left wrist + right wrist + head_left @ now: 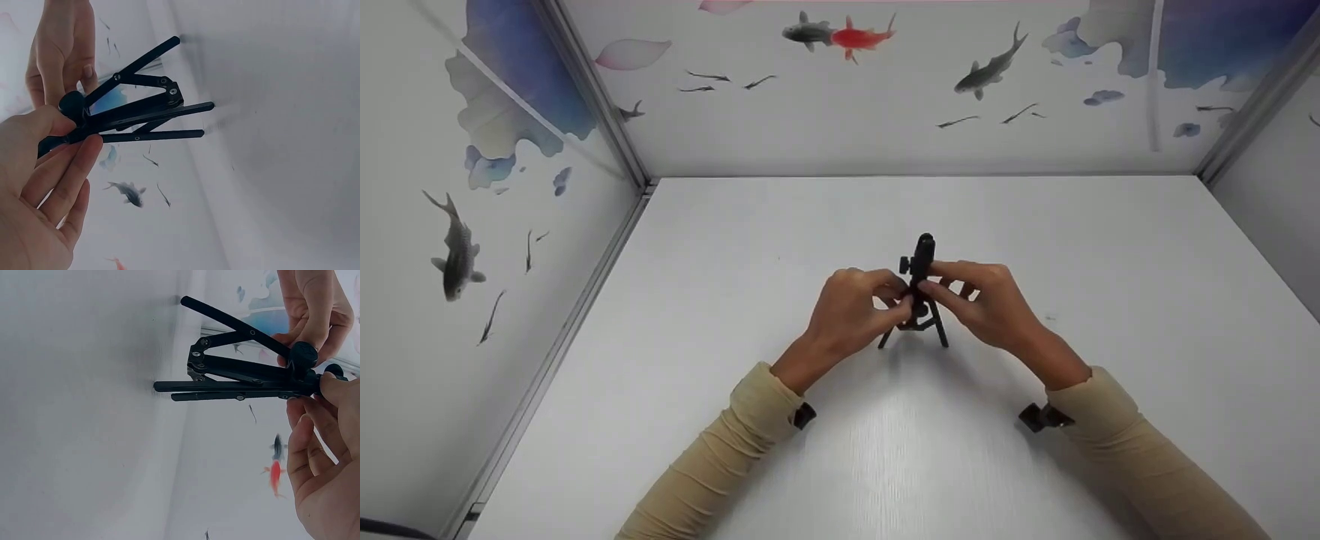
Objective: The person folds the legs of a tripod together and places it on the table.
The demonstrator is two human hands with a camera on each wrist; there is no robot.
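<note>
A small black tripod [924, 259] stands on the table with its legs spread, its upper part between both hands. My left hand [851, 311] pinches it from the left with thumb and fingers, just above the legs. From the other side my right hand [990, 304] grips the body slightly higher, thumb and forefinger against it. In the left wrist view, the legs [169, 109] and hinged braces stick out past the left fingers. The right wrist view shows a round knob [304, 354] close to the left fingertips. Fingers partly cover the tripod's upper part.
The white table [720, 247] extends around the tripod. White panels [900, 142] printed with fish enclose it at the back and sides, with metal rails [607, 97] at the corners. A dark object [390, 529] shows at the lower left edge.
</note>
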